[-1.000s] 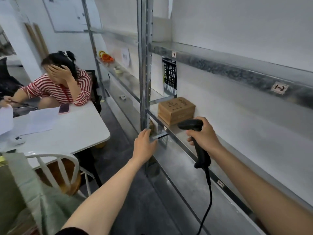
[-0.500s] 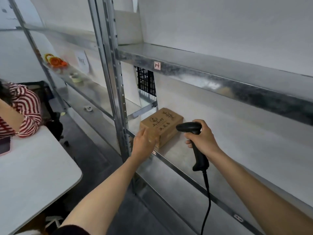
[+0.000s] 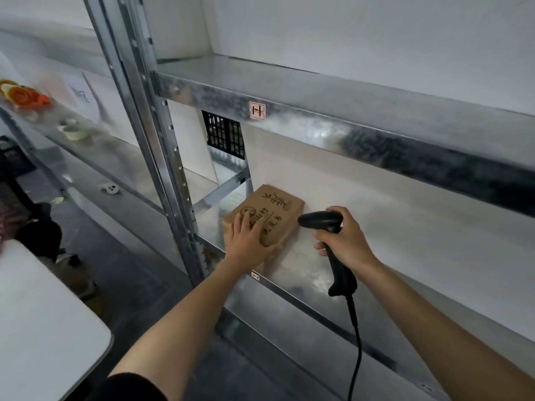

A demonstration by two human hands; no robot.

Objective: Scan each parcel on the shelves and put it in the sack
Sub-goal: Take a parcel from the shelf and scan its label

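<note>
A brown cardboard parcel [image 3: 276, 211] with black handwriting lies on the metal shelf [image 3: 307, 273], close to the upright post. My left hand [image 3: 247, 241] lies on its near end, fingers spread over the top and thumb against the right side. My right hand [image 3: 346, 241] grips a black corded barcode scanner [image 3: 321, 219] just right of the parcel, its head pointing left at the box. No sack is in view.
The metal upright post [image 3: 162, 157] stands left of the parcel. A higher shelf [image 3: 347, 120] hangs above it. A black crate [image 3: 224, 134] sits behind. Orange tape rolls [image 3: 23, 95] lie on the far-left shelf. A white table corner [image 3: 43, 328] is at lower left.
The view swung right, away from the seated person. My left hand moved from the shelf edge onto the parcel's top. The scanner hand stayed beside the box.
</note>
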